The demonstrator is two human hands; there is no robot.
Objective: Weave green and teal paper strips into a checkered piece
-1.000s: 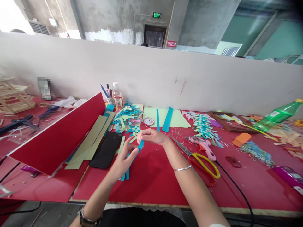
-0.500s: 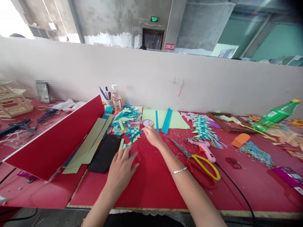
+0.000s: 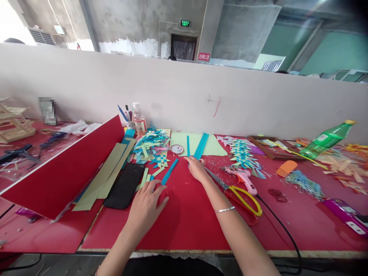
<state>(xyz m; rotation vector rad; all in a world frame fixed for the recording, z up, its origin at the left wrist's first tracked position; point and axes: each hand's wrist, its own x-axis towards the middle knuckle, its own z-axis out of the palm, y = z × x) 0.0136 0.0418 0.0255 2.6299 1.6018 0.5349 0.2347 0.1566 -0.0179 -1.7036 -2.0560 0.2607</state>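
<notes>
Left hand (image 3: 147,202), open with fingers loosely spread, is beside a narrow blue strip (image 3: 170,172); right hand (image 3: 197,169), grip unclear, is by a wide blue strip (image 3: 201,145), apparently laid within easy reach.

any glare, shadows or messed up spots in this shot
Head view: top-left corner washed out white, faint light streak at upper right, top-right corner dark; same view: soft shadow on the red table beside the left hand, pixelated patch at left.
</notes>
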